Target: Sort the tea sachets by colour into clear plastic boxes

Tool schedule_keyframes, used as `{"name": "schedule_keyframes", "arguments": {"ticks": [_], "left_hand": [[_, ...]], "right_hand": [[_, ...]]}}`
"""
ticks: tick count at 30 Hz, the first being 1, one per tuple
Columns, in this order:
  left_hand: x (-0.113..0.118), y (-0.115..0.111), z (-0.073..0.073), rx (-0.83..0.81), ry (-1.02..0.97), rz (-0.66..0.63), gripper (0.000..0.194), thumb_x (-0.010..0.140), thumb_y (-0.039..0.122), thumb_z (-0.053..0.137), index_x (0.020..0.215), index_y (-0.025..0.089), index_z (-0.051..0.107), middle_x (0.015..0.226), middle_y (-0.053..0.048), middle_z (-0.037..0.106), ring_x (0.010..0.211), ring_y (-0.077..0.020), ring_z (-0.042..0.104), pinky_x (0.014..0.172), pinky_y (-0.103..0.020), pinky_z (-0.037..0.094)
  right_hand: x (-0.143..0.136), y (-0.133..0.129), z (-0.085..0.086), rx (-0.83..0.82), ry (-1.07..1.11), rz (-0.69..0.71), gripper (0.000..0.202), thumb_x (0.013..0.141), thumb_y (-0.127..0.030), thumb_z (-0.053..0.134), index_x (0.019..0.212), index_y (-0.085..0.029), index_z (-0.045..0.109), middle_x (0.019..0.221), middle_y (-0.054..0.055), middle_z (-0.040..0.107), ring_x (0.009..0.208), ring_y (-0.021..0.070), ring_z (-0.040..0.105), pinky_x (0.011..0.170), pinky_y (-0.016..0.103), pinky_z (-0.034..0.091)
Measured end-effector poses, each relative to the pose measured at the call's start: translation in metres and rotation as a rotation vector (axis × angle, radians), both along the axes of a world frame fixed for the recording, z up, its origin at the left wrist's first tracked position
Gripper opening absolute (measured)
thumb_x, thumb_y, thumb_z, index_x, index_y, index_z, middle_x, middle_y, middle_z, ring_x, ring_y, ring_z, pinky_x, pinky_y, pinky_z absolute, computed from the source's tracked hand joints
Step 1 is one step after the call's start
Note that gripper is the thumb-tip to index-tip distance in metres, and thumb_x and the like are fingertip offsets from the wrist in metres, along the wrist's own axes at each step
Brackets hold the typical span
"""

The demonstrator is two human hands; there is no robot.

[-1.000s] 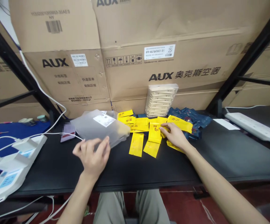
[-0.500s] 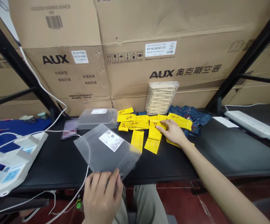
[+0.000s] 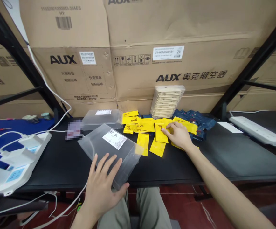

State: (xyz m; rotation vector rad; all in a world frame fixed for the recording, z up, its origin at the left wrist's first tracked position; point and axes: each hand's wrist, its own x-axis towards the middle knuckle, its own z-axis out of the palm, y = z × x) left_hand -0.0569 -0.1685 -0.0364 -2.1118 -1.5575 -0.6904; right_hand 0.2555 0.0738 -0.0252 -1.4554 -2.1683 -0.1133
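My left hand [image 3: 106,183] lies with its fingers spread over the near end of a clear plastic box [image 3: 98,141] with a white label, which sits at an angle near the table's front edge. Farther right, my right hand [image 3: 178,135] has its thumb and fingers closed at the edge of a yellow packet [image 3: 161,136] with dark lettering. Under and around it, several more yellow packets [image 3: 144,124] lie loosely overlapped. The right fingertips are partly hidden by the hand.
Behind the packets stand a clear pack of cream sachets [image 3: 167,101] and a second clear box [image 3: 102,120]. Dark blue packets [image 3: 203,122] lie to the right. Power strips [image 3: 24,163] flank the black table [image 3: 226,156]. A large cardboard box [image 3: 138,76] stands behind.
My left hand has gone from curled fingers at the clear box's near edge to spread fingers, reaching farther over it. My right hand stays at the yellow packet. The view has shifted slightly.
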Motion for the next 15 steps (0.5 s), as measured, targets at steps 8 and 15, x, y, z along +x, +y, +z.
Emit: {"name": "schedule_keyframes", "arguments": {"ticks": [8,15], "left_hand": [[-0.002,0.014,-0.015,0.156,-0.061,0.116,0.054,0.080,0.044,0.066,0.128,0.021,0.056,0.125,-0.012,0.066,0.123,-0.0347,0.055,0.113,-0.061,0.030],[0.002,0.015,-0.014,0.130,-0.185,0.131,0.048,0.078,0.030,0.063,0.125,0.020,0.057,0.125,-0.012,0.065,0.128,-0.0348,0.051,0.117,-0.063,0.024]], "right_hand": [[-0.003,0.004,0.002,0.024,0.051,0.044,0.043,0.082,-0.065,0.056,0.081,-0.023,0.061,0.098,0.010,0.069,0.100,0.0332,0.060,0.092,0.050,0.045],[-0.015,-0.009,0.012,-0.087,0.422,0.083,0.040,0.081,-0.062,0.058,0.090,-0.023,0.057,0.093,0.008,0.069,0.083,0.0257,0.065,0.080,0.041,0.051]]}}
